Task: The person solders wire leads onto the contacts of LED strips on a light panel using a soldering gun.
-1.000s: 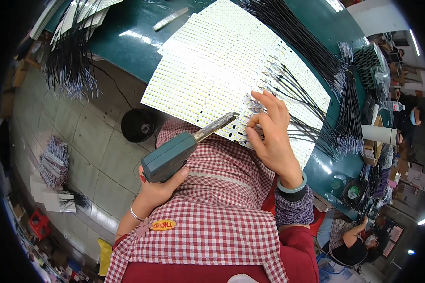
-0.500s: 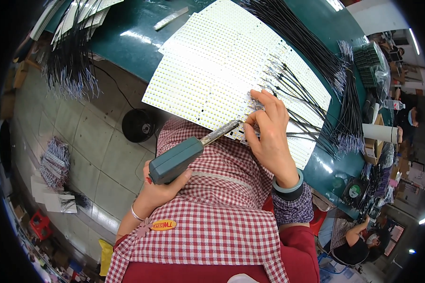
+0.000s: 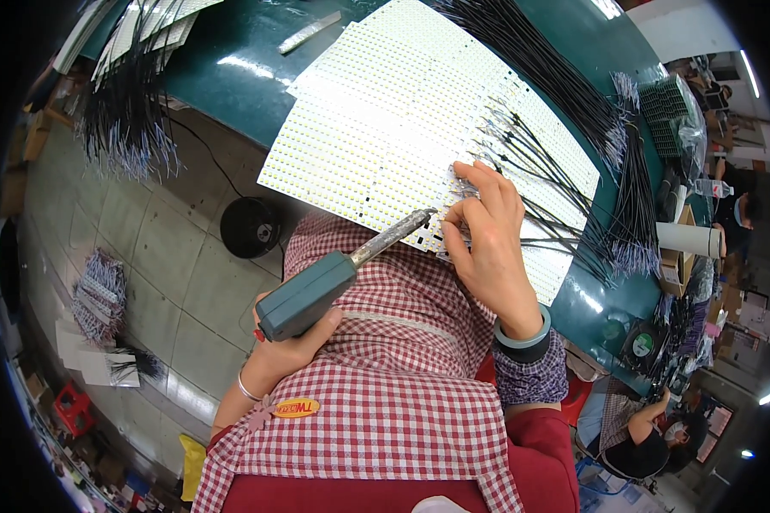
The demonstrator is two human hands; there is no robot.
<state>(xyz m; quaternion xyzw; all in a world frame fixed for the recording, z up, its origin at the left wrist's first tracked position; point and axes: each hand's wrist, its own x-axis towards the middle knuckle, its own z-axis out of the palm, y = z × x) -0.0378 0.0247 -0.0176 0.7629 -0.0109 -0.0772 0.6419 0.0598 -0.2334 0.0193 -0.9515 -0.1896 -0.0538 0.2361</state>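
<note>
The left hand [image 3: 295,346] is wrapped shut around a teal-handled soldering iron [image 3: 334,278], whose tip reaches the near edge of the white LED strip panel [image 3: 402,120], just beside the right fingertips [image 3: 453,227]. The right hand [image 3: 488,248] pinches a thin black wire [image 3: 565,244] against that edge. With the hot tip this near the fingertips, a slip could burn them or pull the wire off its pad.

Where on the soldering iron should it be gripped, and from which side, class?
Grip the soldering iron by its thick teal handle at the rear end, as the left hand does, coming from below and behind. The bare metal barrel and tip point forward at the white LED panel beside the right hand, so keep off that end.
</note>
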